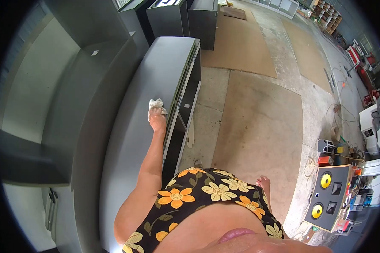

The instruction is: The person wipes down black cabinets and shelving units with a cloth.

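My left hand [157, 121] is closed on a crumpled white cloth [156, 103]. It presses the cloth against the smooth grey top of a long cabinet [135, 109], near the edge beside the open shelf side. At the right of my body, my right hand [264, 184] hangs low over the brown floor sheet. Its fingers look loosely bent and a little apart, with nothing visible in them. Part of the right arm is hidden by the flowered clothing.
Large grey cabinet pieces [101, 84] stand at the left, with more dark cabinets [168, 21] beyond. Brown sheets [257, 126] lie on the concrete floor. A speaker panel with yellow cones [328, 198], cables, tools and boxes are at the right.
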Tool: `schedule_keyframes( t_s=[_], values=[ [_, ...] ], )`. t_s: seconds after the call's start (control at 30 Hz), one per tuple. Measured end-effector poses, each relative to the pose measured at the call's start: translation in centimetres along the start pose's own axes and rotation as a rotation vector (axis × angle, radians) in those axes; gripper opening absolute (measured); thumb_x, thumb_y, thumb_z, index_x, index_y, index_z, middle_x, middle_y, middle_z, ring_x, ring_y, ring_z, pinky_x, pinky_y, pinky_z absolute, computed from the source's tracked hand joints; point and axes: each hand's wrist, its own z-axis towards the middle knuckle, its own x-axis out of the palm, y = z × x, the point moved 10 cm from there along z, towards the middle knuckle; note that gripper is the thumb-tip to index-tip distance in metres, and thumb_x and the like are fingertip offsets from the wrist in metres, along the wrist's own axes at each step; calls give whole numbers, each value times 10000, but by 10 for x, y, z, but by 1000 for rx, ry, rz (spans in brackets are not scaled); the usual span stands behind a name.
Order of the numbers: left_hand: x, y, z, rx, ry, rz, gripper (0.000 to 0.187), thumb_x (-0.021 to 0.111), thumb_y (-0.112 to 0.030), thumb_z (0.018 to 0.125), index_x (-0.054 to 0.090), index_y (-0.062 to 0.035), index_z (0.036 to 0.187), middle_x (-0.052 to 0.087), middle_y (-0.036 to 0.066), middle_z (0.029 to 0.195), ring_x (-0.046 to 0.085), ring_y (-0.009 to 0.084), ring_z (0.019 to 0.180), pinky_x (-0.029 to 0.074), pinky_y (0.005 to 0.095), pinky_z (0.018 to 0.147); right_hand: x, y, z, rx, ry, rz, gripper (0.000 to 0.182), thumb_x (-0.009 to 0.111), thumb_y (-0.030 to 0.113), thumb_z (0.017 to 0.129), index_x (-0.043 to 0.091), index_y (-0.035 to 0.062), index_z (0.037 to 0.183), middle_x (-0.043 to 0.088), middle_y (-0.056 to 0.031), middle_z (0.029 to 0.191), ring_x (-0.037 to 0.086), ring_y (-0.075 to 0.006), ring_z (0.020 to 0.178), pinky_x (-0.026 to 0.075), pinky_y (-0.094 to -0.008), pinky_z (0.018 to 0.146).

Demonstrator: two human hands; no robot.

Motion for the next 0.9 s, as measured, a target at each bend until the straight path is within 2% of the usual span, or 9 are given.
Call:
schedule_keyframes(
  t_s=[0.03, 0.13, 0.27, 0.43, 0.5, 0.57, 0.6, 0.77, 0.9],
  values=[
    [19, -4, 14, 6, 53, 37, 215, 568, -68, 773, 691, -55, 948, 623, 140, 1129, 518, 310, 1139, 403, 397, 993, 10, 13, -2, -9, 1, -36, 306, 554, 239, 898, 605, -18, 1057, 650, -189, 966, 662, -289, 823, 552, -296, 618],
    [47, -38, 53, 24, 103, -47, 233, 561, -68, 771, 689, -53, 965, 617, 140, 1145, 508, 306, 1153, 403, 389, 993, 36, 4, 24, 13, 108, 2, 242, 567, 204, 882, 573, 58, 1074, 624, -111, 805, 602, -175, 555, 414, -273, 396],
    [98, -37, 97, 68, 109, -21, 312, 522, -36, 749, 687, -53, 1013, 610, 138, 1161, 482, 298, 1190, 381, 373, 1016, 33, -3, 18, 125, 100, -308, 256, 578, 240, 875, 590, 71, 1066, 651, -105, 855, 651, -209, 663, 491, -331, 504],
    [133, -44, 146, 69, 168, 20, 373, 504, -51, 723, 651, -13, 1065, 582, 129, 1216, 461, 296, 1212, 332, 361, 1056, -4, -66, 85, 395, -14, -156, 241, 596, 266, 865, 606, 72, 1008, 651, -106, 849, 651, -223, 692, 512, -386, 547],
    [156, -42, 165, 252, 152, -134, 424, 511, -108, 731, 598, -11, 1135, 546, 139, 1248, 436, 304, 1230, 320, 360, 1058, -12, -1, 117, -234, 132, -377, 196, 597, 253, 859, 603, 70, 930, 638, -103, 783, 631, -223, 627, 504, -395, 522],
    [157, -73, 171, 279, 336, 296, 467, 526, -149, 770, 521, 12, 1209, 479, 180, 1315, 357, 348, 1284, 253, 374, 1094, -22, -5, 162, -82, 93, -292, 164, 593, 236, 850, 588, 74, 829, 606, -94, 684, 597, -222, 545, 488, -395, 484],
    [160, -75, 181, 174, 466, 294, 481, 529, -186, 799, 494, 17, 1234, 447, 196, 1341, 325, 368, 1298, 227, 385, 1102, -35, -21, 197, 375, 14, -86, 168, 589, 225, 845, 575, 78, 767, 580, -86, 619, 573, -220, 495, 475, -390, 458],
    [193, 5, 214, -236, 552, 129, 597, 539, -377, 852, 422, -48, 1336, 412, 183, 1374, 311, 352, 1313, 233, 474, 1083, -50, 148, 260, 231, -106, -112, 154, 563, 249, 876, 589, 97, 874, 615, -39, 748, 606, -174, 575, 458, -345, 476],
    [155, -51, 217, -353, 427, 556, 650, 561, -398, 857, 346, -127, 1407, 349, 158, 1436, 323, 353, 1317, 229, 597, 1041, -33, 246, 307, 58, -78, -212, 168, 563, 244, 874, 600, 83, 904, 612, -32, 745, 606, -154, 605, 449, -300, 478]
  ],
)
